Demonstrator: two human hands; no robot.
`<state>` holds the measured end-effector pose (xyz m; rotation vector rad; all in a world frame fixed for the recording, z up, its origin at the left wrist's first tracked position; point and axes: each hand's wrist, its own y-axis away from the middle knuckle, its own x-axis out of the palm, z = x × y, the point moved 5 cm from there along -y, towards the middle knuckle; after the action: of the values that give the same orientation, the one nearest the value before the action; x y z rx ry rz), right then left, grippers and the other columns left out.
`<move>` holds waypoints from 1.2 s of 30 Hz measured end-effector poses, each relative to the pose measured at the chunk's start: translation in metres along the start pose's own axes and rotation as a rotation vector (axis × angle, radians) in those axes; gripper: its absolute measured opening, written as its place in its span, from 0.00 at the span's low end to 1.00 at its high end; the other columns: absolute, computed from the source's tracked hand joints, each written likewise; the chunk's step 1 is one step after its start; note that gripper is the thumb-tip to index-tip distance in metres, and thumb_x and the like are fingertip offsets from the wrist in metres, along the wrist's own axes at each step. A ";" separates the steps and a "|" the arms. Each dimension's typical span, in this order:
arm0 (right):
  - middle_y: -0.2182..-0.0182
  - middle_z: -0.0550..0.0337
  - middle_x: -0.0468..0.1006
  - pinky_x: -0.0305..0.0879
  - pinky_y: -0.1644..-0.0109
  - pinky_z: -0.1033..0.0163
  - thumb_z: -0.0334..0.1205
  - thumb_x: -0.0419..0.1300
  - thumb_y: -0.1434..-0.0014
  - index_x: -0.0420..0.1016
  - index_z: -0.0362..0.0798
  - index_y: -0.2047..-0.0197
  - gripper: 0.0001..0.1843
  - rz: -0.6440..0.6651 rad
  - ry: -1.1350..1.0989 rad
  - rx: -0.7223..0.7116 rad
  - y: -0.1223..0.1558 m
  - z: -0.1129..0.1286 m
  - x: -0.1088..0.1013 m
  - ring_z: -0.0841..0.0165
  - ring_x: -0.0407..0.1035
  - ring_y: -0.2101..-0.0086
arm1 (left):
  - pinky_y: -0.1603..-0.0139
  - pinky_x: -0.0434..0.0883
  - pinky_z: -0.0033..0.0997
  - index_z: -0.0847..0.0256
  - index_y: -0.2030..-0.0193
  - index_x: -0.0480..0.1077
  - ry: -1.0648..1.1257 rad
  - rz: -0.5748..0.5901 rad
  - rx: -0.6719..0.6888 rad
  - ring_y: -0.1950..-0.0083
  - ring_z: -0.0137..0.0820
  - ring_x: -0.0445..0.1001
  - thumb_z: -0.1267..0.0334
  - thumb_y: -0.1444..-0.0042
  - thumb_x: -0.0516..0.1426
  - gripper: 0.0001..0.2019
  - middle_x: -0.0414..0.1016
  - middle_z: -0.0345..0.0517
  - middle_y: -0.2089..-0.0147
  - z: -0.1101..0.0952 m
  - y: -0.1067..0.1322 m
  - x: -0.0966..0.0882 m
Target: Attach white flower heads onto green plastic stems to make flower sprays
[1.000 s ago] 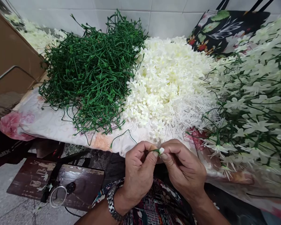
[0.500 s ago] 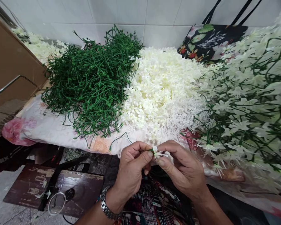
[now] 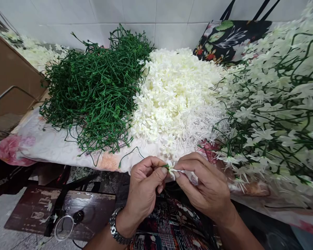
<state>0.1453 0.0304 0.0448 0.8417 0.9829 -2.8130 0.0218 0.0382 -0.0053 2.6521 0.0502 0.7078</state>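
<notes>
My left hand (image 3: pixel 146 187), with a metal watch at the wrist, pinches the green plastic stem (image 3: pixel 166 166) of a small white artificial flower (image 3: pixel 171 170) between thumb and forefinger. From the other side, my right hand (image 3: pixel 207 185) closes thumb and fingertips on the flower's thin white end. Both hands meet over the front edge of the cloth-covered surface. Beyond them lies a heap of loose white blossoms (image 3: pixel 169 90), with white thread-like stamens (image 3: pixel 203 123) at its near right. Left of it is a tangled pile of green stems (image 3: pixel 94 90).
Finished-looking white flowers on stems (image 3: pixel 266 135) fill the right side. A dark floral bag (image 3: pixel 232 41) leans at the tiled wall. At left stand a cardboard box (image 3: pixel 13 76) and, lower, a brown wooden board (image 3: pixel 91 208) with a clear ring (image 3: pixel 64 228).
My right fingers have closed in on the flower's white end, and the flower has turned slightly. The whole view has shifted a little, so the piles appear farther left.
</notes>
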 end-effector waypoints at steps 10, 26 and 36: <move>0.74 0.60 0.71 0.66 0.71 0.67 0.25 0.54 0.44 0.69 0.46 0.67 0.08 0.036 -0.020 0.043 0.000 -0.005 0.002 0.72 0.67 0.73 | 0.84 0.57 0.20 0.63 0.76 0.68 -0.306 0.002 0.161 0.85 0.20 0.57 0.65 0.50 0.59 0.07 0.63 0.34 0.84 -0.002 0.004 0.000; 0.74 0.59 0.72 0.66 0.72 0.67 0.24 0.55 0.45 0.70 0.46 0.66 0.08 0.069 -0.050 0.018 0.006 -0.014 0.004 0.72 0.68 0.73 | 0.79 0.58 0.23 0.61 0.79 0.69 -0.569 0.017 0.329 0.81 0.23 0.58 0.72 0.51 0.56 0.08 0.59 0.33 0.85 -0.014 0.004 0.007; 0.74 0.59 0.72 0.66 0.72 0.68 0.24 0.54 0.43 0.70 0.46 0.66 0.08 0.064 -0.041 0.005 0.004 -0.013 0.003 0.72 0.67 0.74 | 0.84 0.54 0.21 0.61 0.79 0.71 -0.473 0.009 0.247 0.84 0.22 0.56 0.70 0.52 0.58 0.06 0.59 0.33 0.87 -0.008 0.003 0.004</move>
<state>0.1495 0.0348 0.0322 0.7979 0.9266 -2.7684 0.0210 0.0393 0.0038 2.9859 -0.0063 0.0639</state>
